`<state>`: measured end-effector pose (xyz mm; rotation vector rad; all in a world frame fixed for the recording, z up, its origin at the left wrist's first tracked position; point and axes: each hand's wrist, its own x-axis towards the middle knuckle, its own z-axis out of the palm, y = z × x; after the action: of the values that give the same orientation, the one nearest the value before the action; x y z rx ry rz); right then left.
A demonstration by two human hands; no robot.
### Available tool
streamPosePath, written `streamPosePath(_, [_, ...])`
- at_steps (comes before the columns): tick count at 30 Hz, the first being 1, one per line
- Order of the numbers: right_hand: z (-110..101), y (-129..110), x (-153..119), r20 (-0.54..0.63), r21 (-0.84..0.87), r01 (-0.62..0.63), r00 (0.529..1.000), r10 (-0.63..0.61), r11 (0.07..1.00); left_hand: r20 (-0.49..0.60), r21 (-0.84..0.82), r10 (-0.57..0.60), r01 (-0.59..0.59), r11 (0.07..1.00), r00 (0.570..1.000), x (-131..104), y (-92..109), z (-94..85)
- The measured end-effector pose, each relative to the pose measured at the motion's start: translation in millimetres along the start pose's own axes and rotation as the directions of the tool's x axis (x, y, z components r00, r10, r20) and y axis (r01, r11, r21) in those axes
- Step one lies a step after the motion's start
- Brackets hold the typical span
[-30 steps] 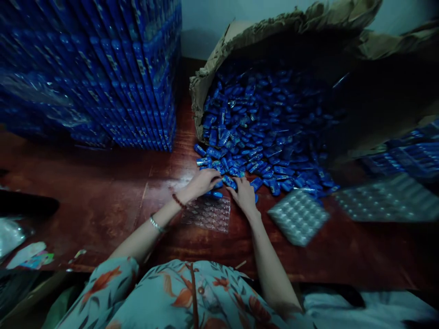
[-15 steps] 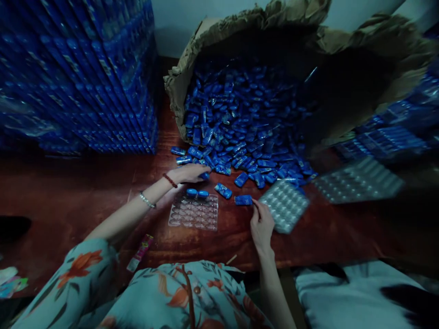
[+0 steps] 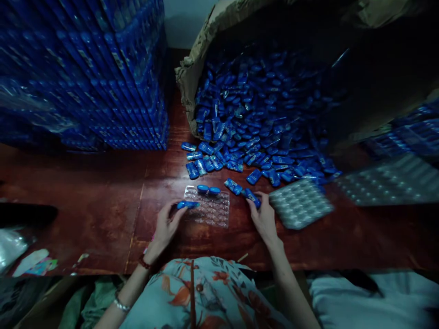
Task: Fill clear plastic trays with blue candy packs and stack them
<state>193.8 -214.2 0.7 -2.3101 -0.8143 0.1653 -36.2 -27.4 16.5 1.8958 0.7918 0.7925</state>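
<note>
My left hand [image 3: 168,221] pinches a blue packet [image 3: 188,204] over the left edge of a clear tray with rows of hollows [image 3: 212,212]. Two blue packets [image 3: 208,189] stand on edge at the tray's top. To the right of the tray, my right hand [image 3: 263,217] grips another blue packet [image 3: 251,197] between thumb and fingers. A loose blue packet [image 3: 233,186] lies just left of it, close to its end. A pile of blue packets [image 3: 254,132] spills from a torn cardboard box [image 3: 188,87] onto the table.
Tall stacks of filled blue trays [image 3: 85,77] stand at the left. A stack of clear trays [image 3: 302,203] lies right of my right hand, with more trays [image 3: 391,180] beyond. Colourful scraps [image 3: 37,263] lie at the table's [image 3: 103,224] front left edge.
My left hand has come back from the pile to the tray's left edge with a blue packet. My right hand's packet is now tilted and gripped more fully. The camera view has shifted.
</note>
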Motion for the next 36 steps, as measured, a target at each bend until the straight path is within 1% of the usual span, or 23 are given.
streamPosePath(2, [-0.8,-11.9,-7.4,-0.02,0.194,-0.075,0.997,0.08,0.978,0.041,0.037,0.089,-0.091,0.995,0.995,-0.5,-1.3,12.3])
streamPosePath(3, [0.0,-19.7,-10.6,-0.003,0.266,-0.073,0.997,0.076,0.961,0.055,0.055,0.131,-0.134,0.99,0.99,2.6,-2.2,16.9])
streamPosePath(4, [1.9,-28.2,-13.1,0.022,0.318,-0.041,0.999,0.036,0.947,0.074,0.073,0.167,-0.172,0.982,0.983,6.9,-3.6,20.4])
streamPosePath(5, [4.9,-36.6,-14.7,0.044,0.349,0.018,0.998,-0.036,0.937,0.102,0.094,0.199,-0.209,0.973,0.975,11.6,-5.5,22.8])
streamPosePath(7, [13.7,-50.7,-15.6,0.073,0.349,0.169,0.976,-0.207,0.922,0.19,0.154,0.263,-0.293,0.944,0.946,20.3,-10.7,25.1])
streamPosePath(9, [23.3,-58.6,-14.0,0.09,0.29,0.296,0.938,-0.333,0.91,0.273,0.219,0.331,-0.393,0.893,0.903,26.4,-16.4,24.8])
streamPosePath(11, [30.1,-60.6,-10.9,0.127,0.203,0.379,0.904,-0.408,0.903,0.323,0.273,0.384,-0.474,0.837,0.865,30.0,-20.0,23.0])
streamPosePath(13, [31.7,-60.6,-6.6,0.201,0.092,0.47,0.854,-0.479,0.878,0.376,0.309,0.404,-0.524,0.794,0.834,32.4,-19.6,21.0])
streamPosePath(15, [29.0,-63.2,-1.5,0.299,-0.028,0.568,0.79,-0.535,0.823,0.458,0.343,0.382,-0.556,0.757,0.802,34.8,-14.4,20.2])
streamPosePath(17, [25.4,-71.0,3.6,0.391,-0.124,0.636,0.737,-0.552,0.762,0.561,0.375,0.325,-0.584,0.72,0.761,37.9,-5.9,21.6])
streamPosePath(19, [24.6,-83.1,8.0,0.461,-0.186,0.666,0.709,-0.534,0.723,0.645,0.406,0.255,-0.606,0.684,0.721,41.1,2.5,25.6])
streamPosePath(21, [27.6,-95.8,11.2,0.503,-0.236,0.666,0.707,-0.497,0.708,0.681,0.436,0.205,-0.614,0.658,0.703,43.3,6.9,30.7])
streamPosePath(23, [32.5,-104.7,12.6,0.51,-0.292,0.644,0.73,-0.455,0.707,0.663,0.46,0.204,-0.607,0.647,0.72,43.5,5.4,34.5])
streamPosePath(24, [34.7,-106.8,12.3,0.503,-0.318,0.633,0.744,-0.44,0.706,0.639,0.467,0.226,-0.604,0.646,0.736,42.9,2.7,35.2])
streamPosePath(26, [37.4,-105.0,9.5,0.475,-0.344,0.624,0.76,-0.443,0.702,0.568,0.448,0.313,-0.605,0.658,0.761,41.1,-5.3,33.7])
streamPosePath(28, [37.2,-95.7,4.4,0.409,-0.326,0.622,0.771,-0.487,0.712,0.455,0.385,0.407,-0.587,0.712,0.792,41.7,-14.1,28.8])
streamPosePath(29, [36.3,-89.0,2.0,0.353,-0.302,0.614,0.782,-0.513,0.729,0.372,0.352,0.423,-0.548,0.759,0.826,44.1,-18.0,25.8])
streamPosePath(30, [35.1,-81.4,0.4,0.277,-0.277,0.591,0.804,-0.526,0.757,0.283,0.321,0.406,-0.485,0.814,0.869,48.5,-21.3,23.0])
streamPosePath(31, [33.9,-73.3,0.2,0.181,-0.255,0.545,0.838,-0.514,0.799,0.203,0.294,0.357,-0.405,0.866,0.912,55.0,-24.0,20.8])
streamPosePath(32, [32.9,-65.4,1.8,0.079,-0.233,0.476,0.879,-0.471,0.848,0.144,0.278,0.289,-0.319,0.906,0.946,63.5,-26.2,19.7])
streamPosePath(33, [32.2,-57.9,5.2,-0.013,-0.213,0.385,0.918,-0.396,0.898,0.11,0.275,0.218,-0.241,0.931,0.97,73.6,-27.9,20.0])
streamPosePath(35, [32.4,-45.9,16.4,-0.129,-0.19,0.178,0.97,-0.204,0.966,0.127,0.327,0.106,-0.143,0.934,0.986,95.8,-30.5,25.1])
streamPosePath(36, [33.2,-41.6,22.9,-0.139,-0.192,0.095,0.983,-0.123,0.977,0.16,0.382,0.07,-0.127,0.915,0.985,106.2,-31.5,29.7])
